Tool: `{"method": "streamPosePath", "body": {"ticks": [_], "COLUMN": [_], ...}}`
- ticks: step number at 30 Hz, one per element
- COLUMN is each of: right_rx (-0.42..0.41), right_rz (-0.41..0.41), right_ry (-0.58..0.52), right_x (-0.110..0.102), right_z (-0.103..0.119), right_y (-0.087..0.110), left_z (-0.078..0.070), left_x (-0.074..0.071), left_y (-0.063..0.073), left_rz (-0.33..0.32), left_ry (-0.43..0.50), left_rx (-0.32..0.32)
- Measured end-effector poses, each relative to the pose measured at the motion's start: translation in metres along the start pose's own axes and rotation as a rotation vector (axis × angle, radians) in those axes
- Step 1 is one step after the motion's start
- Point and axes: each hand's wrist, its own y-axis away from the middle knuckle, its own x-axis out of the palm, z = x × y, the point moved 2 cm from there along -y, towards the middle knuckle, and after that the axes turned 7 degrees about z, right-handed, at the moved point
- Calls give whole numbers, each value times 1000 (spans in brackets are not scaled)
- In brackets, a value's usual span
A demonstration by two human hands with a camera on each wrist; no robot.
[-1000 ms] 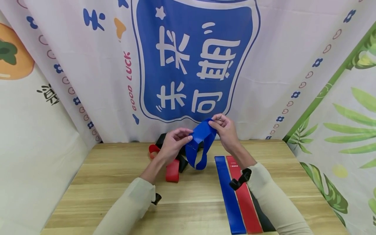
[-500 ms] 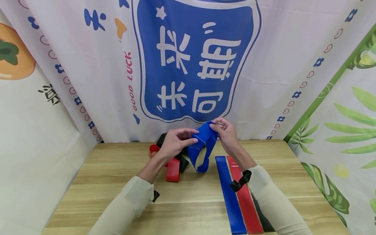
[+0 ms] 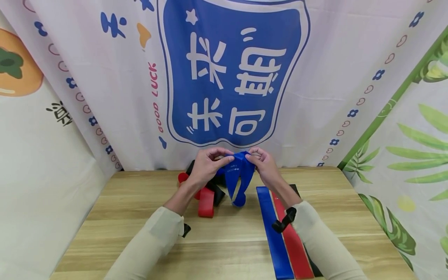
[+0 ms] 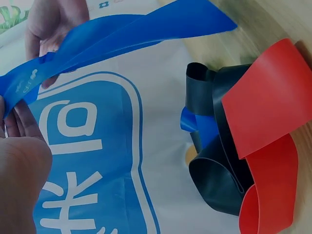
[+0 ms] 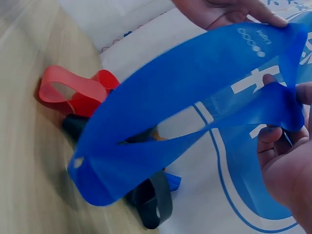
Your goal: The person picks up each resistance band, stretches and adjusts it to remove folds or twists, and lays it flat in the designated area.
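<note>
A blue resistance band point(image 3: 239, 177) with white print hangs as a loop above the back of the table. My left hand point(image 3: 209, 165) pinches its upper left side between thumb and fingers. At its upper right, my right hand point(image 3: 265, 165) pinches it too. The right wrist view shows the blue band point(image 5: 161, 87) hanging long and slightly twisted, with a fold between the right hand's point(image 5: 290, 168) fingers. Behind and left of the held band lies a tangled pile with a red band point(image 3: 206, 202) and black bands point(image 4: 219, 183); a bit of blue shows among them.
Laid flat side by side under my right forearm are a blue band point(image 3: 274, 233), a red band point(image 3: 294, 243) and a partly covered black band point(image 3: 316, 269). The wooden table point(image 3: 140, 217) ends at a printed curtain point(image 3: 315, 116) behind.
My hands have come closer together and the right one has lowered slightly. The blue band's top, stretched out before, is now bunched and folded between them. The flat bands stay put.
</note>
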Motion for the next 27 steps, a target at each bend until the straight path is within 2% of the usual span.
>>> {"method": "streamPosePath", "body": {"ticks": [5, 13, 17, 21, 23, 27], "right_rx": [-1, -66, -32, -8, 8, 22], "right_rz": [46, 137, 179, 225, 221, 227], "right_ry": [-18, -105, -145, -230, -256, -243], "right_x": [6, 14, 18, 22, 24, 24], "right_z": [-8, -14, -18, -23, -25, -31], "right_y": [3, 7, 10, 15, 18, 23], "left_z": [-4, -9, -11, -12, -13, -14], "left_x": [1, 1, 0, -2, -3, -6], "left_y": [-4, -9, -10, -11, -12, -14], "left_rz": [-27, -46, -72, -129, -156, -203], "left_ry": [11, 78, 84, 52, 39, 34], "left_rx": [41, 113, 107, 105, 111, 131]}}
